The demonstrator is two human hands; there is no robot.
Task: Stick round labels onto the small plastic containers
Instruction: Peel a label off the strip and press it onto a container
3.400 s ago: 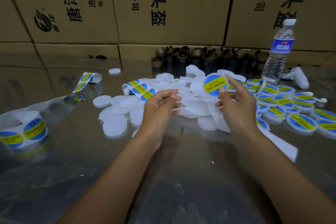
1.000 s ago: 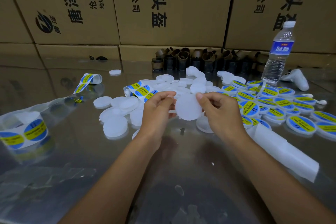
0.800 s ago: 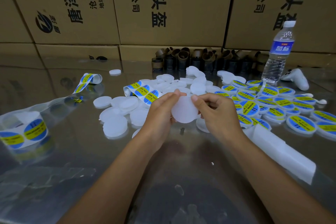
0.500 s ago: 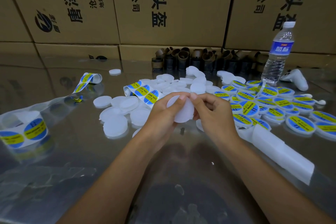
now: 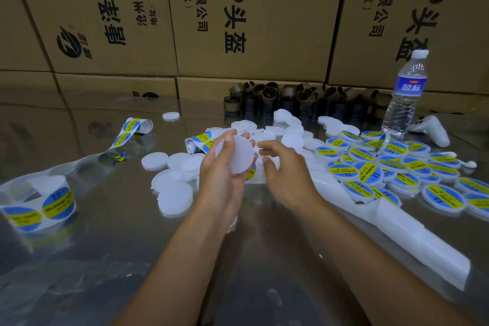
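Shiny table (image 5: pixel 105 259), both forearms reaching in from the near edge. Near right: white backing strip (image 5: pixel 412 241) lying flat, far end running toward the piles. Near left: label roll (image 5: pixel 39 204), blue-and-yellow rounds showing. Mid-table, left hand (image 5: pixel 222 174) raised off the surface, fingers and thumb curled round the rim of a blank container (image 5: pixel 235 155), flat face toward the camera, no label on that face. Right hand (image 5: pixel 285 174) just beside it, not touching; fingers loosely bent, grasping nothing, slightly blurred. Left of the hands: loose blanks (image 5: pixel 174 193) on the table. Right: heap of labelled containers (image 5: pixel 397 164). Behind the left hand, a curled label strip (image 5: pixel 198 140). Farther back: row of cardboard cores (image 5: pixel 270 100), water bottle (image 5: pixel 404 98) upright, white controller (image 5: pixel 431 130) beside it. Boxes (image 5: pixel 238 21) stacked along the back.
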